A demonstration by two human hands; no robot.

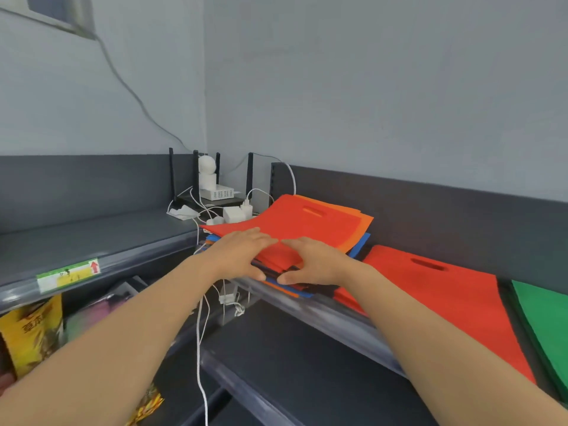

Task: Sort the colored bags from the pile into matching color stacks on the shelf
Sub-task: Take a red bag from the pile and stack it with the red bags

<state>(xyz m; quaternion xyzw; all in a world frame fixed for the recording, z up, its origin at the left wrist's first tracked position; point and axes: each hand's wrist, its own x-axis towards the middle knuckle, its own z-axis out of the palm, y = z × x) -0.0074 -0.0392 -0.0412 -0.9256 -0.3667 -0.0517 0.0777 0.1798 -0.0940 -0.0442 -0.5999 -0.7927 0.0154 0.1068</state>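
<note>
Fingers (261, 239) of left hand (242, 252) and right hand (310, 262) are spread over the flat red fabric bag (295, 222) topping the mixed-colour pile (358, 227), its near edge pinched against both thumbs; the sorted red bag stack (445, 290) is seen just right, nearer the right hand.

Corner behind the pile (295, 222) is jammed with chargers (234, 214), cables (199, 339) and a router (218, 192), no way through there. Red stack (445, 296) sits just right of it, green stack (547, 318) past that. Left shelf (92, 238) has plenty of bare room.
</note>
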